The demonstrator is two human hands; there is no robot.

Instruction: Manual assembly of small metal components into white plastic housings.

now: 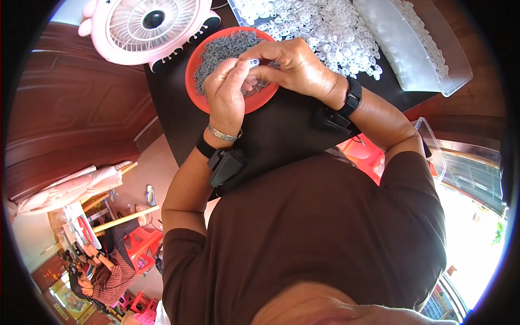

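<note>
A black flat-topped table (295, 127) spreads beneath and around the grip. Beyond the grip and to its left stands a pink fan with a round pale grille (154, 20); well off to its right is a long translucent plastic bin (403, 70) with white pieces in it. Between those two, beyond and right of the grip, lies a broad loose heap of small white plastic pieces (330, 38). Directly below the grip sits an orange-red round bowl (191, 73). Over it the left hand (226, 92) and the right hand (298, 67) meet fingertip to fingertip. The bowl holds many slender dark-grey pieces (225, 47), under and beyond the fingers. Smallest is one white plastic piece (253, 63), pinched by the left thumb and fingers; the right thumb and forefinger curve narrowly about it, though whether they bear on it I cannot tell. Its purchase looks slight, so a slip of the left thumb could drop it among the grey pieces, and crowded fingertips could push it askew; a knock from the right forearm could scatter the heap's near edge.
</note>
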